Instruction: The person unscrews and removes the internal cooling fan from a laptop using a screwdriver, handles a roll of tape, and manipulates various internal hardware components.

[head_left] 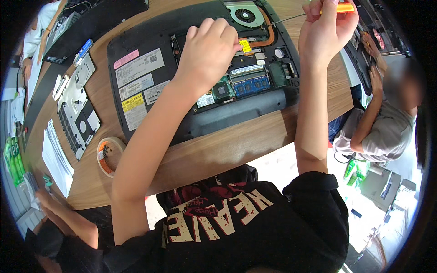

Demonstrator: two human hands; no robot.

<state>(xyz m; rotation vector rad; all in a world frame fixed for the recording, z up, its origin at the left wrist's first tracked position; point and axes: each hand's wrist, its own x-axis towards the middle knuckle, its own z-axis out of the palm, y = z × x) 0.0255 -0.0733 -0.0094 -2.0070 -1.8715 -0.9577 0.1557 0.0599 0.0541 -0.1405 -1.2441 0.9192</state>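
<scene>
An upturned black laptop (191, 129) lies on the wooden table with its inside exposed. My right hand (325, 34) grips the orange handle of a screwdriver (339, 7). Its thin shaft points left, and the tip is at the copper heat pipe (271, 34) beside the fan (246, 16). My left hand (209, 52) rests over the open part of the laptop, its fingers curled next to a yellow label (245, 46) on the heat pipe. What those fingertips hold, if anything, is hidden. Below the heat pipe sits a blue memory module (251, 85).
Left of the laptop lie a removed metal-and-black cover panel (82, 113), papers (58, 157) and a round tub (119, 144) with small dark screws. A person (382, 118) works at a keyboard (359, 63) on the right. Another person's arm (68, 216) reaches in at lower left.
</scene>
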